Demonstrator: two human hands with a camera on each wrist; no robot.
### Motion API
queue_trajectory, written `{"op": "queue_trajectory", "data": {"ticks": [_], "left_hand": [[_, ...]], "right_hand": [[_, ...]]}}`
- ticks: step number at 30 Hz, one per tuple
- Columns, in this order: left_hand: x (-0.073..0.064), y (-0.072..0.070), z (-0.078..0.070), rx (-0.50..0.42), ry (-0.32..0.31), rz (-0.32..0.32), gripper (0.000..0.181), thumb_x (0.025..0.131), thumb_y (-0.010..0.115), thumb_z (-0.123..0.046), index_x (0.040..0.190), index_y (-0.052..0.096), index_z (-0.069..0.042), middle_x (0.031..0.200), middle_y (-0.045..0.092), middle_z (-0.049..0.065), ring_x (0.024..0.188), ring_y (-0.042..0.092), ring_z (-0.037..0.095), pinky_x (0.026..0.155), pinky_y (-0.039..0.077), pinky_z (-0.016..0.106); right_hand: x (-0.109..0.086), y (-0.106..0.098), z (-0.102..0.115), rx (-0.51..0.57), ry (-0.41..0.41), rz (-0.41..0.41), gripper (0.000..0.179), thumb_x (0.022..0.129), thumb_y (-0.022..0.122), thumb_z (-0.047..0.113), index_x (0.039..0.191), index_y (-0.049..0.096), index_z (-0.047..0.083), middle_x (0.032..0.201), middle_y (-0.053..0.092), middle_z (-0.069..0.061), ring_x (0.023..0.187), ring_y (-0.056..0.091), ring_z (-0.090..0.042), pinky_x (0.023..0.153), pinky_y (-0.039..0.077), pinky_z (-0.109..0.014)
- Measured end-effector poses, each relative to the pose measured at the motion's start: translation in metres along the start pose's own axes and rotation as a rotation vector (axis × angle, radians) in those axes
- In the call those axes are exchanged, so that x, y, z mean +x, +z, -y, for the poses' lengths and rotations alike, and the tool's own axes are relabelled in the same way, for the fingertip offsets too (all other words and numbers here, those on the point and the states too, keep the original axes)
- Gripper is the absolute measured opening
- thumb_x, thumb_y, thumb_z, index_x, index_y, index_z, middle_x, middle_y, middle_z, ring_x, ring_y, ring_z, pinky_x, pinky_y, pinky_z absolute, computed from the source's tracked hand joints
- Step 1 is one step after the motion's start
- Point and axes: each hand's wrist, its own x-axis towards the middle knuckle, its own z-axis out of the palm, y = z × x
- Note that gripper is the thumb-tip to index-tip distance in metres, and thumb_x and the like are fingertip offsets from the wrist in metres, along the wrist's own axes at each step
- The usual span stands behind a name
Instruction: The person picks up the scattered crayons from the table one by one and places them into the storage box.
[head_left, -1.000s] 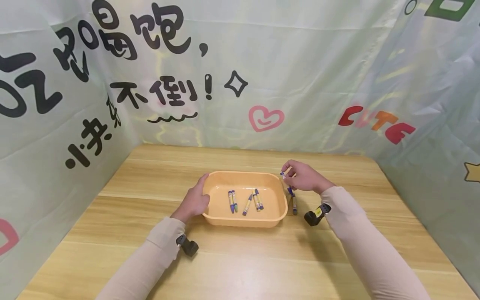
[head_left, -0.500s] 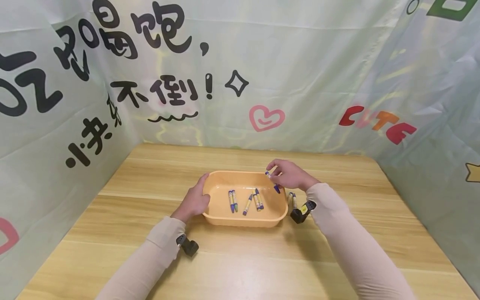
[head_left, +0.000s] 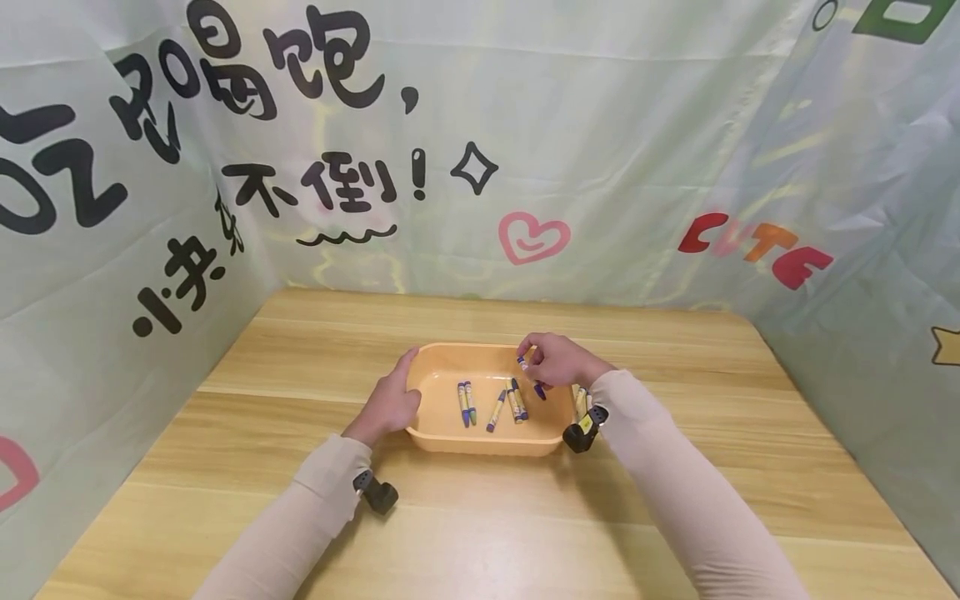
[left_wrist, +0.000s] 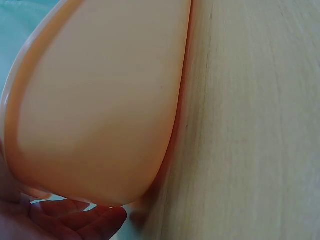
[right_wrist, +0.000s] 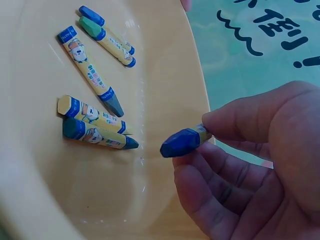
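Pinching a blue crayon (right_wrist: 181, 143), the right hand (head_left: 558, 360) has moved farther over the tub (head_left: 480, 446) the left hand (head_left: 393, 402) grips, so the crayon seems nearly in.

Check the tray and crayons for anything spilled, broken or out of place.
No spill or breakage is visible. Only the loose crayons on the table stand out: they lie outside the tray, beside its right wall, while five others lie inside.

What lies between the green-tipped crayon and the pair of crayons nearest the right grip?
One lone crayon, slanted on the floor of the tray between the green-tipped crayon and the pair. The right wrist and head views show it.
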Motion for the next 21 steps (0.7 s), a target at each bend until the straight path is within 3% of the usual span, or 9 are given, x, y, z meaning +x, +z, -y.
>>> {"op": "queue_trajectory", "data": {"ticks": [6,10,14,21], "left_hand": [[0.002,0.000,0.001,0.020,0.009,-0.001,0.073,0.090,0.042,0.000,0.156,0.014,-0.012,0.135,0.047,0.031,0.051,0.055,0.019,0.057,0.051,0.031],[0.001,0.000,0.001,0.027,0.006,0.003,0.072,0.090,0.042,-0.001,0.156,0.014,-0.012,0.139,0.045,0.030,0.068,0.063,0.022,0.070,0.053,0.034],[0.001,0.000,0.001,0.028,0.004,0.005,0.073,0.089,0.042,-0.001,0.156,0.014,-0.012,0.141,0.043,0.030,0.081,0.064,0.024,0.076,0.052,0.036],[0.001,0.000,0.002,-0.001,-0.005,0.008,0.073,0.090,0.042,0.000,0.156,0.014,-0.012,0.142,0.042,0.030,0.076,0.065,0.026,0.064,0.054,0.034]], "right_hand": [[-0.002,0.001,0.001,-0.013,0.004,-0.010,0.029,0.092,0.058,0.003,0.120,0.055,-0.003,0.082,0.063,-0.012,0.059,0.057,-0.018,0.054,0.046,-0.027],[-0.004,-0.001,0.000,0.036,-0.006,-0.014,0.030,0.094,0.057,0.006,0.122,0.053,-0.005,0.086,0.062,-0.016,0.063,0.060,-0.024,0.057,0.050,-0.030],[-0.006,-0.004,-0.003,0.158,-0.016,-0.004,0.032,0.099,0.052,0.011,0.125,0.051,-0.007,0.096,0.061,-0.024,0.077,0.063,-0.034,0.068,0.056,-0.040],[-0.015,-0.014,-0.011,0.403,0.008,0.001,0.046,0.107,0.029,0.023,0.133,0.046,-0.011,0.113,0.055,-0.029,0.093,0.062,-0.033,0.080,0.054,-0.042]]}}
